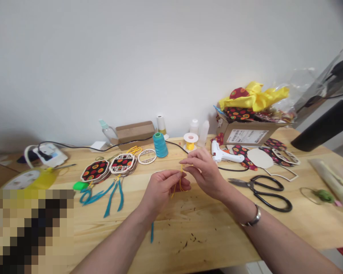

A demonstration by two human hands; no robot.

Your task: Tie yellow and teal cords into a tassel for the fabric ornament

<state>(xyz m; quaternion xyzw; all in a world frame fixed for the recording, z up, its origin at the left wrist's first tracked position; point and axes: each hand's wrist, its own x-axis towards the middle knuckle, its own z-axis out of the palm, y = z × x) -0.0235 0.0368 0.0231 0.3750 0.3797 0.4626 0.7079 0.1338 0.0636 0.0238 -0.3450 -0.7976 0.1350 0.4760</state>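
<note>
Between my two hands, over the middle of the wooden table, is a thin yellow cord with loops and loose ends hanging down. My left hand pinches the cord between thumb and fingers. Close beside it, my right hand also has its thumb and fingertips closed on the cord, palm turned down. A pale disc edge and a strip of teal ribbon show partly behind my left hand and forearm. Small dark scraps lie on the wood below my hands.
Black-handled scissors lie to the right, near a white glue gun. Decorated stacked panels with teal tassels are at left. A teal thread cone, a yellow cord spool and a full cardboard box stand along the back.
</note>
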